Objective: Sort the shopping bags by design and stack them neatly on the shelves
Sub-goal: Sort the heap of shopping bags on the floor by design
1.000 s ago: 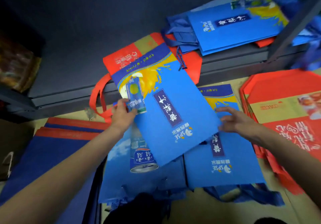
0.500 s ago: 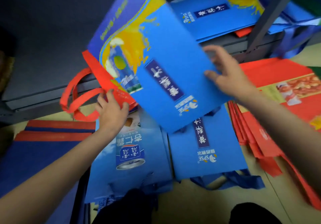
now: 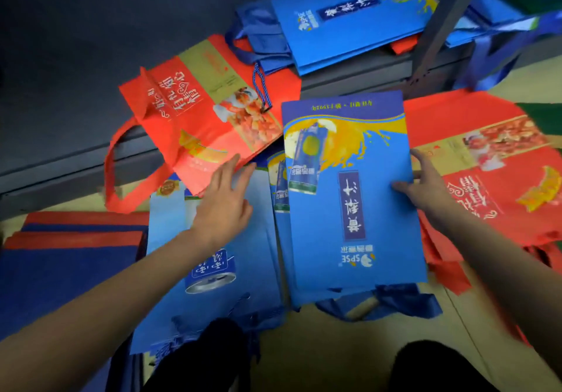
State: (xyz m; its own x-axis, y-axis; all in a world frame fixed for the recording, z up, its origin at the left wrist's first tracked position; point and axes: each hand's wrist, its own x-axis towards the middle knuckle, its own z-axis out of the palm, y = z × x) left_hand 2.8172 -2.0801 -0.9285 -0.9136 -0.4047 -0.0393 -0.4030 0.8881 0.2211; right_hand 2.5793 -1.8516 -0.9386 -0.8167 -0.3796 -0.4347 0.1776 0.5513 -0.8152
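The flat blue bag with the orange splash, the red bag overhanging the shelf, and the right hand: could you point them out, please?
Flat blue orange-splash bag (image 3: 374,209), head view: plain blue face.
Red bag (image 3: 194,118), head view: printed face.
Right hand (image 3: 425,188), head view: back of hand.

This looks like a shop stockroom or storage area. Low dark metal shelving (image 3: 349,83) with an upright post (image 3: 438,27) holds branded blue bags (image 3: 349,27), and more printed shopping bags (blue and red, flat-folded) (image 3: 354,197) are piled on the bare floor (image 3: 319,346).

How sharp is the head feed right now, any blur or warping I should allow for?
Head view: centre fairly sharp, print on the blue juice bag legible; top right corner smeared with motion blur; wide-angle bending at the shelf edge; lighting dim, no glare.
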